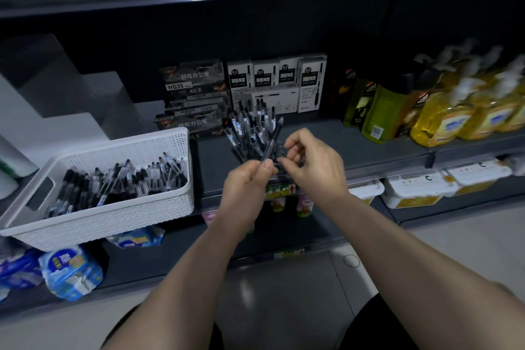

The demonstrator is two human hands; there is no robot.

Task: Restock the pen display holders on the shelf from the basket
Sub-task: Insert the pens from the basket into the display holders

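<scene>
A white perforated basket (pixel 119 207) sits at the left of the dark shelf, holding several black pens (pixel 119 182). Right of it stands a clear pen display holder (pixel 279 155) with several pens (pixel 250 125) upright in its far holes. My left hand (pixel 250 182) pinches a black pen (pixel 272 140), which tilts up and to the right over the holder. My right hand (pixel 309 159) is beside it, its fingertips touching the holder's perforated top near the pen's lower end.
Boxes of pens (pixel 196 88) and white refill boxes (pixel 277 74) are stacked behind the holder. Green and yellow bottles (pixel 443 111) fill the shelf's right side. Below are tissue packs (pixel 71 270), small bottles (pixel 304 203) and white tubs (pixel 417 190).
</scene>
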